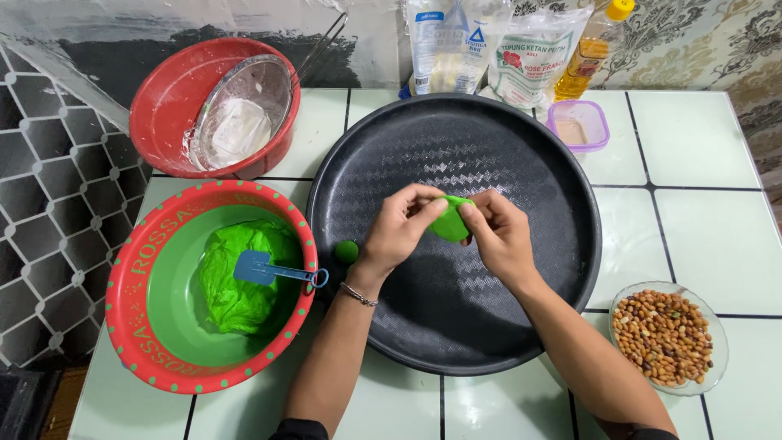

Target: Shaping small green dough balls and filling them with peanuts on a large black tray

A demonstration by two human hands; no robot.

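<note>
head view: both hands (452,228) pinch green dough (450,218).

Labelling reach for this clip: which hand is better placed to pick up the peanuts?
Right, probably. The right hand is on the side of the glass dish of peanuts, near the tray's right rim. The left hand would have to cross over. Both hands pinch the green dough piece.
</note>
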